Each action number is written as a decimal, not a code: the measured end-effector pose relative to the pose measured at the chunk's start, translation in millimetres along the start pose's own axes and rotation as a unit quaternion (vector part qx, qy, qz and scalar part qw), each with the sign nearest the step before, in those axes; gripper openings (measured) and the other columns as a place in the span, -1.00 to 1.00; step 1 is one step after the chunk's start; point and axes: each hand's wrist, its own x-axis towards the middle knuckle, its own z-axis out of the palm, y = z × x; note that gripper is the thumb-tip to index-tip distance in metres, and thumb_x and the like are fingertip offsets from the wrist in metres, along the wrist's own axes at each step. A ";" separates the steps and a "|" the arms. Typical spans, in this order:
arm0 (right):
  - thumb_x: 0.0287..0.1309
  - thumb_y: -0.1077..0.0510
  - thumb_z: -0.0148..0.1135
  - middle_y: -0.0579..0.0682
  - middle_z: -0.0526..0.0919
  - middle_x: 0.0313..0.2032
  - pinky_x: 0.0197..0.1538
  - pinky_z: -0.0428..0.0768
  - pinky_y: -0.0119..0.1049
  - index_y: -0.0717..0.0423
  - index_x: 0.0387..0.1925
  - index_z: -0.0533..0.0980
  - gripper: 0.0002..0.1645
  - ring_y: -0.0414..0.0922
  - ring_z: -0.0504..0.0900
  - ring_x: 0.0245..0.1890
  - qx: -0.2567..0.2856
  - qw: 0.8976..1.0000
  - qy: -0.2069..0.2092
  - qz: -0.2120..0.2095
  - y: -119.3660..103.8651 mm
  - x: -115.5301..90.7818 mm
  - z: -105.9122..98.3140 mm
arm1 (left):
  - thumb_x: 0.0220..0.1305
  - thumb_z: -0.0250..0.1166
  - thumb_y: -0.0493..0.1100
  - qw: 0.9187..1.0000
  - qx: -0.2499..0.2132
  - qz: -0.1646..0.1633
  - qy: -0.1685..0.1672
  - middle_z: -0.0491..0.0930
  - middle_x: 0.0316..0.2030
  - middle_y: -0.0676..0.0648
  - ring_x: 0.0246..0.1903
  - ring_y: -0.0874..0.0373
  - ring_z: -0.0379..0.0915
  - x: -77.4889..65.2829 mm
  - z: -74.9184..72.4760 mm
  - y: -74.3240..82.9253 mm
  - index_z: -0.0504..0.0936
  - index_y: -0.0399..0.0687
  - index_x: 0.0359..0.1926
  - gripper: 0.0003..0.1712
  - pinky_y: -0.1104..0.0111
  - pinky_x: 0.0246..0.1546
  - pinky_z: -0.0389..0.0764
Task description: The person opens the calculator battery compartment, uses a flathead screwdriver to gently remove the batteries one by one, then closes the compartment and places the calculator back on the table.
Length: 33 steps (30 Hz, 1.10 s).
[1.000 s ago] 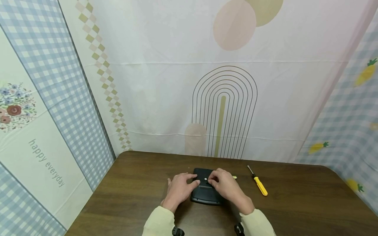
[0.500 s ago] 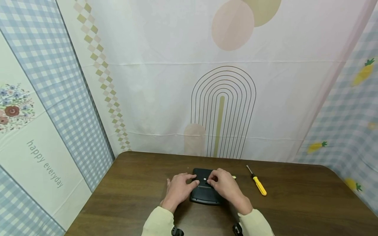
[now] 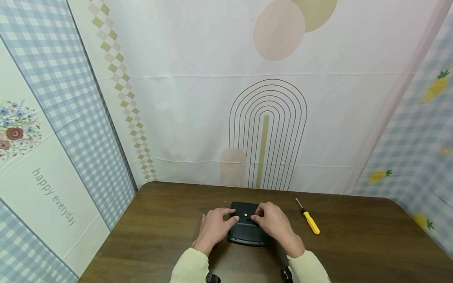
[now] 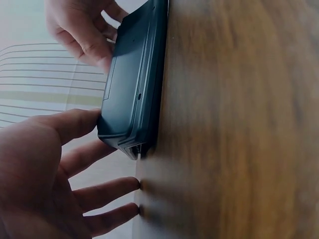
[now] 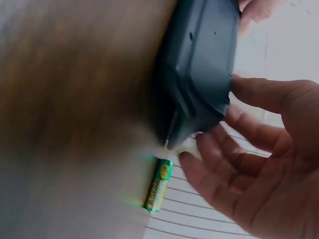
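Observation:
A flat black device (image 3: 247, 236), shaped like a desk calculator lying face down, sits on the table with a small white round spot on its back. My left hand (image 3: 216, 227) is at its left edge, thumb and index touching it. In the left wrist view the other fingers (image 4: 112, 191) stretch out to the table. At the device's right side, my right hand (image 3: 274, 222) brings thumb and index together over its back. A small dark piece (image 5: 228, 99) shows between those fingertips in the right wrist view; I cannot tell what it is.
A green and yellow battery (image 5: 158, 186) lies just beyond the device, hidden behind the right hand in the head view. To the right is a yellow-handled screwdriver (image 3: 311, 223). The brown wooden table (image 3: 159, 220) ends at a patterned curtain (image 3: 187, 118).
My right hand has shifted slightly to the right along the device, covering the battery end that showed beside it. The left hand and the device stay where they were.

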 end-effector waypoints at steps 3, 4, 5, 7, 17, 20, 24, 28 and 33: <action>0.23 0.16 0.56 -0.04 0.55 -0.39 -0.32 0.60 -0.14 0.15 -0.35 0.66 -0.80 -0.12 0.50 -0.43 -0.004 1.000 -0.004 0.021 1.1 -1.2 -6.3 | 0.41 0.41 0.03 1.000 -0.006 0.001 0.009 0.73 0.12 -0.17 0.20 -0.21 0.60 -0.1 1.1 1.5 0.81 -0.02 0.14 -0.61 -0.26 0.23 0.49; 0.23 0.16 0.56 -0.03 0.55 -0.40 -0.33 0.59 -0.15 0.16 -0.36 0.64 -0.79 -0.11 0.50 -0.44 -0.002 1.000 -0.006 0.028 1.5 -1.6 -7.7 | 0.41 0.41 0.03 1.000 -0.010 -0.002 0.013 0.74 0.10 -0.15 0.18 -0.19 0.62 -0.3 1.2 2.1 0.81 -0.02 0.13 -0.62 -0.19 0.18 0.56; 0.23 0.16 0.55 -0.03 0.55 -0.42 -0.35 0.58 -0.16 0.17 -0.36 0.63 -0.78 -0.10 0.50 -0.45 0.001 0.999 -0.009 0.035 1.8 -2.0 -9.0 | 0.41 0.41 0.03 1.000 -0.010 -0.005 0.017 0.75 0.08 -0.12 0.16 -0.17 0.64 -0.5 1.4 2.7 0.82 -0.01 0.12 -0.63 -0.13 0.13 0.61; 0.24 0.16 0.54 -0.02 0.56 -0.43 -0.38 0.56 -0.19 0.20 -0.35 0.60 -0.75 -0.10 0.50 -0.47 0.004 0.999 -0.016 0.049 2.6 -2.8 -11.2 | 0.41 0.42 0.03 1.000 -0.012 -0.010 0.026 0.77 0.04 -0.08 0.11 -0.14 0.67 -1.0 1.3 4.1 0.83 -0.01 0.09 -0.65 -0.10 0.08 0.64; 0.43 0.09 0.39 0.13 0.59 -0.50 -0.54 0.71 -0.20 0.40 -0.02 0.50 -0.58 -0.04 0.68 -0.63 0.096 0.981 -0.092 0.139 7.4 -3.7 -13.5 | 0.40 0.42 0.01 0.997 -0.071 -0.025 0.013 0.79 -0.06 -0.09 -0.09 -0.08 0.73 -1.5 -0.9 3.9 0.81 -0.05 0.09 -0.65 -0.02 -0.07 0.70; 0.44 0.10 0.37 0.17 0.57 -0.44 -0.54 0.72 -0.18 0.43 0.03 0.47 -0.54 -0.02 0.68 -0.60 0.128 0.975 -0.100 0.153 9.3 -2.4 -11.9 | 0.41 0.42 -0.02 0.991 -0.128 -0.044 -0.003 0.77 -0.11 -0.11 -0.41 0.03 0.71 -1.2 -1.4 3.3 0.79 -0.11 0.12 -0.62 0.15 -0.36 0.73; 0.43 0.11 0.38 0.21 0.57 -0.41 -0.55 0.73 -0.17 0.44 0.06 0.44 -0.52 -0.01 0.69 -0.59 0.157 0.970 -0.098 0.159 11.6 -1.3 -10.1 | 0.41 0.41 -0.07 0.977 -0.199 -0.078 -0.018 0.75 -0.11 -0.14 -0.63 0.13 0.60 -1.5 -2.2 3.9 0.76 -0.16 0.16 -0.60 0.28 -0.62 0.68; 0.43 0.11 0.39 0.22 0.55 -0.41 -0.54 0.73 -0.16 0.44 0.08 0.43 -0.51 0.01 0.68 -0.58 0.171 0.968 -0.094 0.159 13.7 -1.0 -8.5 | 0.42 0.39 -0.11 0.966 -0.236 -0.102 -0.027 0.73 -0.15 -0.12 -0.49 0.12 0.64 -2.5 -4.0 5.2 0.75 -0.18 0.17 -0.61 0.25 -0.58 0.72; 0.42 0.11 0.39 0.21 0.54 -0.36 -0.51 0.74 -0.16 0.46 0.12 0.43 -0.48 0.00 0.67 -0.53 0.178 0.967 -0.091 0.160 15.4 -0.1 -7.8 | 0.38 0.27 -0.31 0.956 -0.264 -0.121 -0.035 0.67 -0.23 -0.09 -0.44 0.11 0.62 -2.3 -5.2 3.2 0.75 -0.20 0.17 -0.62 0.26 -0.55 0.74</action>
